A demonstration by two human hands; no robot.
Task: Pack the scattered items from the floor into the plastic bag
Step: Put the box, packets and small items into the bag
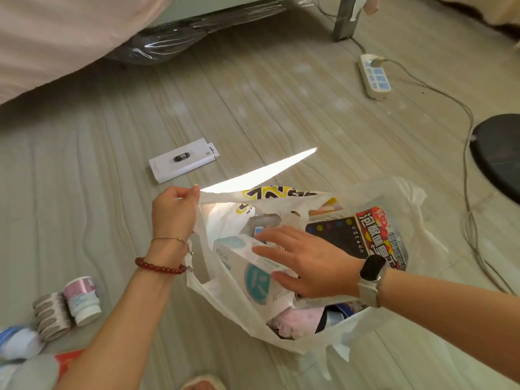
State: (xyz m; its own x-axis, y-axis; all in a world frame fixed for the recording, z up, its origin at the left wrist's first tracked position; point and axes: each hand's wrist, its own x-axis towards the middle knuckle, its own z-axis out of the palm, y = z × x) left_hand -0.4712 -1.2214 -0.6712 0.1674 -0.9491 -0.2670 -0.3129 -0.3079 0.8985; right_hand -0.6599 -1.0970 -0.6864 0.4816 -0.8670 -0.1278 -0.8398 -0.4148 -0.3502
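The left hand [173, 209] pinches the bag's [405, 249] far rim, holding it open on the floor [98, 170]. The right hand [306, 258], fingers straight, presses a box [253, 266] inside. A white box [183, 164] lies far left.

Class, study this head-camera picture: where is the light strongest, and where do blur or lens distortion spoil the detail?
Head view: a sunlit sliver on the floor is blown out white beside the bag; wide-angle bending curves the floorboards towards the edges; the jars at lower left are soft; the right hand on the box is slightly blurred.
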